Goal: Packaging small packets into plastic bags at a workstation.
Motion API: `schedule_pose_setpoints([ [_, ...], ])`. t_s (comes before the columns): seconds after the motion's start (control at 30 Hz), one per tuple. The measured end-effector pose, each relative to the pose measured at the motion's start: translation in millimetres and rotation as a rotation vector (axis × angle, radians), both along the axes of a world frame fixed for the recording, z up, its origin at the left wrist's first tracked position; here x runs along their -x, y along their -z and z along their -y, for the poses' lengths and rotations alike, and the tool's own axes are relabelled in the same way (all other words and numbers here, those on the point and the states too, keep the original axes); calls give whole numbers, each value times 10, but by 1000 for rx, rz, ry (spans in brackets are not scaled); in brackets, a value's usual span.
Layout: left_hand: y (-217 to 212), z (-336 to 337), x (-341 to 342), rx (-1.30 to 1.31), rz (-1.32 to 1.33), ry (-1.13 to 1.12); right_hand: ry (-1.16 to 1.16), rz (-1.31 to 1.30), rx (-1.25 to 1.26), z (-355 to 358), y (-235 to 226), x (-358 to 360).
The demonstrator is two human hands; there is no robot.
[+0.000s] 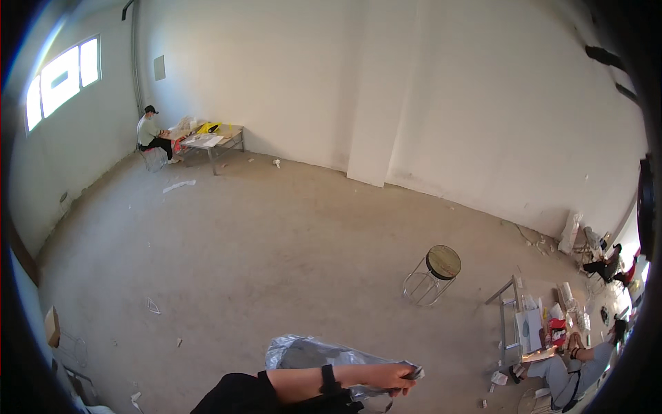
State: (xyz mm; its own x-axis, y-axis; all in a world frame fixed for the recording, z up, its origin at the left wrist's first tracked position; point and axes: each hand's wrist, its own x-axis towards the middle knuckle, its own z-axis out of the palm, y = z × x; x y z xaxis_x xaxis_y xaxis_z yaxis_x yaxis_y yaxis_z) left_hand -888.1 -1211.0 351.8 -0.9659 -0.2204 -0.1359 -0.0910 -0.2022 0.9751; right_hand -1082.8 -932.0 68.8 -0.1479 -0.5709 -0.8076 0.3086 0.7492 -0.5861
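Note:
From the lower left my left arm, in a black short sleeve with a black band on the wrist, reaches across to the right. My left hand (394, 377) is closed on the edge of a silvery-grey plastic bag (293, 350). The bag's crumpled, shiny film spreads behind the forearm, its mouth partly spread, and some of it hangs below the hand. What lies inside the bag cannot be made out. No part of my right hand shows.
A round stool (443, 263) with metal legs stands ahead to the right. At right, a seated person (576, 376) works at a cluttered table (529, 330). Another person (148, 130) sits at a far-left table (204, 140). Scraps lie on the concrete floor (276, 241); a cardboard box (52, 327) stands left.

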Motion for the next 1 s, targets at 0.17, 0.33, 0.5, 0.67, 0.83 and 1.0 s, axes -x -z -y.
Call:
schedule_pose_setpoints([
  [0.17,-301,557,783,-34,-73,85,22,100,147,587,180,665],
  [0.33,-363,1124,1427,-31,-152,63,131,180,140,1402,-81,1305],
  [0.5,-608,1587,1919,-34,-129,-26,295,368,168,2185,-215,2330],
  [0.67,-684,1961,2468,-18,-150,-49,179,208,327,2853,-368,3075],
  [0.83,-716,2743,2867,98,36,33,364,231,256,3657,-263,3638],
  [1.0,-947,3642,3292,-133,-15,34,340,81,281,4638,-827,3909],
])
